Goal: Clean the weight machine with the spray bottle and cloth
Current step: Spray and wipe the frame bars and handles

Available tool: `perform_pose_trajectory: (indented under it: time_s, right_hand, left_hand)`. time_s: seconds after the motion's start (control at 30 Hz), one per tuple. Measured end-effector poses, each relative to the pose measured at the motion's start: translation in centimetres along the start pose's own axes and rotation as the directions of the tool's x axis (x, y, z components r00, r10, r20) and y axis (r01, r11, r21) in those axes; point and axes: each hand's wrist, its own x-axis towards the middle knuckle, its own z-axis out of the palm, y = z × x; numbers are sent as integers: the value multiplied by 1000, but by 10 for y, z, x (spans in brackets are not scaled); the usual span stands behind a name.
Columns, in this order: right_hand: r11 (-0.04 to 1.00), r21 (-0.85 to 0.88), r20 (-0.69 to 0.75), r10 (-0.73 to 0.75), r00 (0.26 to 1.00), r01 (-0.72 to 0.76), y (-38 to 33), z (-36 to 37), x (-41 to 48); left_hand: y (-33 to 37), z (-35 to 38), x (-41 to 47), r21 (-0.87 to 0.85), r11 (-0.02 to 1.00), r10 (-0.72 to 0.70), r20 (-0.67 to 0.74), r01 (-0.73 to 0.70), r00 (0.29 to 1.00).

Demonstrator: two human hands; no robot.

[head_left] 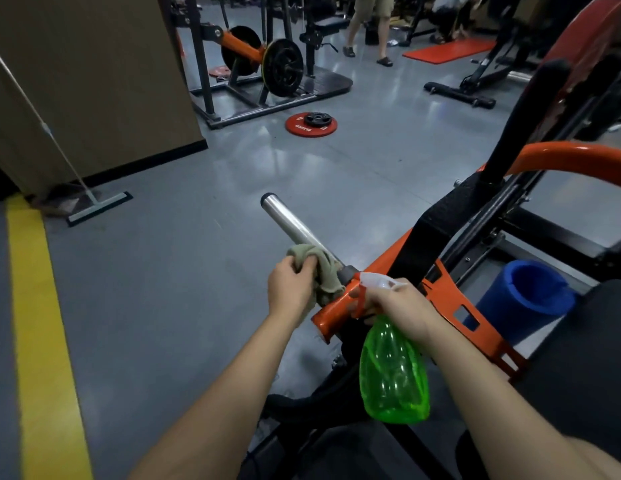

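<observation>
Head-camera view down two bare forearms at an orange-and-black plate-loaded weight machine (437, 237) in a gym. A chrome weight sleeve (288, 220) juts from the machine toward the grey floor (184, 289) and serves as the landmark here. At the sleeve's base, the left hand (291, 289) is clenched around a bunched grey-green cloth (324, 271), which is pressed against the metal where the sleeve meets the orange frame. Just right of the sleeve's base, the right hand (399, 306) is wrapped around the neck of a translucent green spray bottle (394, 372), a finger on its red trigger and the white nozzle aimed at the cloth. The liquid level cannot be made out. Far beyond the sleeve's free end, a red weight plate (311, 124) lies flat on the floor. Well off to the sleeve's left, a floor squeegee (99, 207) leans on a wall. Likely risks: the nozzle sits so near the left hand that a squeeze may wet the knuckles instead of the metal. Overspray could drift past the sleeve onto the glossy floor and leave it slippery. The bunched cloth may skid along the smooth chrome without wiping all round it. The bottle, held only at its neck, could swing and knock the frame.
</observation>
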Motion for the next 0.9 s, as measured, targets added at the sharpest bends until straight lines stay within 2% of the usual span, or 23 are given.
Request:
perform_pose_trajectory:
  time_s: [0.1, 0.17, 0.27, 0.33, 0.4, 0.43, 0.47, 0.53, 0.6, 0.7, 0.77, 0.83, 0.9]
  right_hand:
    - [995, 69, -38, -65, 997, 67, 8, -4, -7]
    - [987, 90, -69, -127, 989, 133, 10, -6, -11]
    - [977, 111, -61, -179, 982, 184, 7, -7, -14]
    - [973, 114, -65, -193, 979, 199, 10, -10, -13]
    - [972, 72, -35, -221, 975, 223, 6, -11, -13]
    - [971, 25, -15, -236, 972, 236, 4, -12, -13]
    - [967, -60, 18, -246, 969, 246, 0, -12, -12]
    - [910, -366, 81, -178, 981, 195, -5, -12, -8]
    - [846, -520, 65, -99, 993, 118, -6, -13, -4]
    - [870, -475, 32, -137, 990, 136, 6, -16, -8]
    - [919, -364, -47, -183, 982, 153, 17, -14, -17]
    - [949, -253, -107, -221, 969, 188, 23, -9, -24]
    - [948, -248, -119, -233, 965, 199, 22, -7, -25]
  left_hand:
    - [-2, 32, 6, 3, 999, -50, 158, 50, 986]
    - [-2, 52, 16, -47, 984, -151, 271, 170, 951]
    - [2, 75, 37, 73, 950, -310, 363, 305, 879]
    - [5, 87, 45, 56, 931, -360, 312, 361, 879]
    - [6, 92, 48, 24, 942, -332, 227, 335, 916]
    - [6, 95, 46, 24, 955, -292, 236, 295, 927]
    - [3, 96, 44, 0, 956, -283, 257, 293, 924]
    - [-4, 93, 39, -79, 951, -273, 249, 300, 929]
    - [-11, 89, 38, -172, 944, -240, 222, 281, 945]
    - [-12, 89, 37, -295, 884, -287, 267, 362, 920]
    - [-13, 88, 38, -393, 823, -287, 338, 411, 896]
    - [-13, 77, 41, -389, 762, -304, 490, 517, 817]
    - [-12, 62, 45, -285, 711, -350, 649, 643, 675]
